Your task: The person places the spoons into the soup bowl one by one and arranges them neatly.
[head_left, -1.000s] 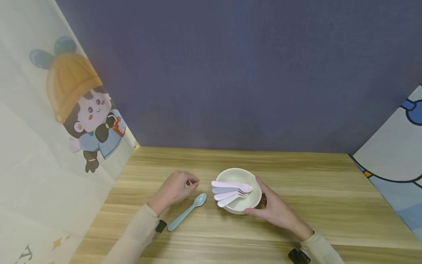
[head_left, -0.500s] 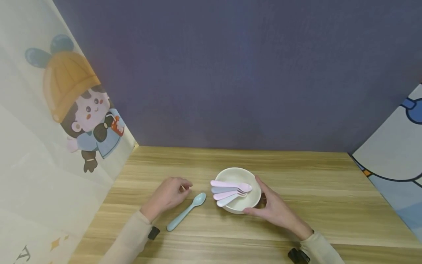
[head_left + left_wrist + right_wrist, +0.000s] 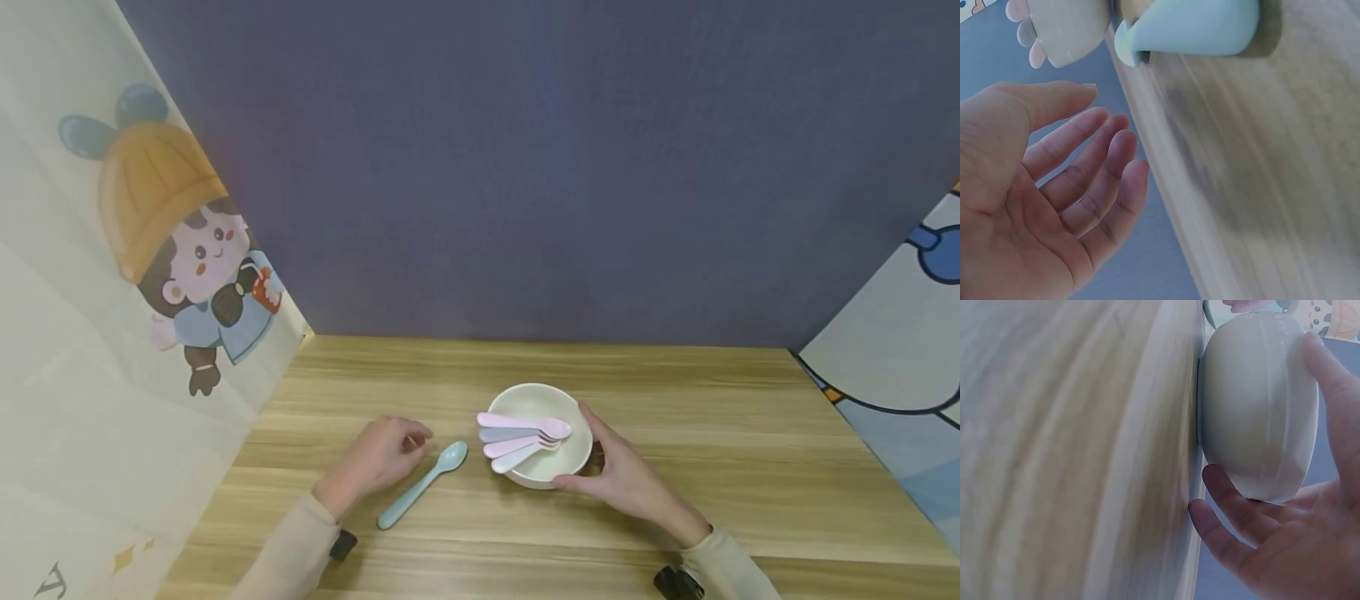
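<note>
A white bowl [image 3: 532,400] stands on the wooden table, with my right hand [image 3: 626,475] at its right side. The thumb is at the near rim and the fingers reach round the far side, so the hand holds the bowl. Several small utensils lean in it, handles over the left rim: a pink spoon [image 3: 517,422] on top, then a grey one [image 3: 506,434], a pink one [image 3: 510,447] and a pale one [image 3: 516,457]. Left of the bowl lies a light blue spoon [image 3: 420,492]. Beside it hovers my left hand [image 3: 375,458], fingers loosely bent, holding nothing.
The wooden table [image 3: 712,417] ends at a dark blue panel [image 3: 525,183] behind. A pale wall [image 3: 75,333] with a cartoon figure borders the left side, and another printed panel [image 3: 885,350] the right.
My left hand has drawn back left and toward me, away from the bowl. The right hand, the bowl with its utensils and the light blue spoon have stayed in place.
</note>
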A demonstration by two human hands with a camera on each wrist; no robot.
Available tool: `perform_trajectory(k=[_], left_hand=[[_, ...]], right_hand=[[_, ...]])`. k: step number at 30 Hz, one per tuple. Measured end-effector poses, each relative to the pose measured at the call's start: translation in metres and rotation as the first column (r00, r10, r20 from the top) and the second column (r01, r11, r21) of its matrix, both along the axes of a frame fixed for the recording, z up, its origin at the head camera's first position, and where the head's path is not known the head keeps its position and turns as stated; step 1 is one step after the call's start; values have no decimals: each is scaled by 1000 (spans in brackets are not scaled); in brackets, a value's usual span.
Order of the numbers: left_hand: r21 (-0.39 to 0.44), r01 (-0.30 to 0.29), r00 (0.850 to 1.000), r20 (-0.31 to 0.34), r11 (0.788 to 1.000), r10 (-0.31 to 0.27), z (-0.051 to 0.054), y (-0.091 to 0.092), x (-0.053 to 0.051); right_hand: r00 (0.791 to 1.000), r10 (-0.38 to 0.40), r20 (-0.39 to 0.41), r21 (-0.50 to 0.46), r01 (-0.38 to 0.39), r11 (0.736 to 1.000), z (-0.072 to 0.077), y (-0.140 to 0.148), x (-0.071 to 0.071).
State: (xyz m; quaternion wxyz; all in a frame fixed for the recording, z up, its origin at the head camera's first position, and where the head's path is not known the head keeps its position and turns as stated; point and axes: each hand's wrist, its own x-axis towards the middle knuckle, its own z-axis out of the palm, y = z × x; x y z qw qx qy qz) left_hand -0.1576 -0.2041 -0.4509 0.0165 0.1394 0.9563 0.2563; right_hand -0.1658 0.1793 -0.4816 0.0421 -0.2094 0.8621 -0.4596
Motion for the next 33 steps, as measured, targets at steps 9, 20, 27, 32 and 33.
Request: perform_trajectory(k=[9,20,27,32,33], left_hand=[[-3,-11,1000,26,1000,11,-4,-2,6],[-13,20,1000,11,1000,-20,-6,-3,10],[7,20,1000,6,1000,-20,-8,-3,13],[21,-3,1000,-1,1000,3,-10,-4,13],[24,-7,1000,-2,1000,7,-10,-5,13]], right_hand=[[1000,-2,4,17,2,1000,3,0,2],[1000,-19,-17,59,20,998,4,0,2],[1000,-2,-9,21,2,1000,2,0,2],[1000,-15,-19,30,15,999,2,0,2],[1000,-19,-21,36,20,999,2,0,2]])
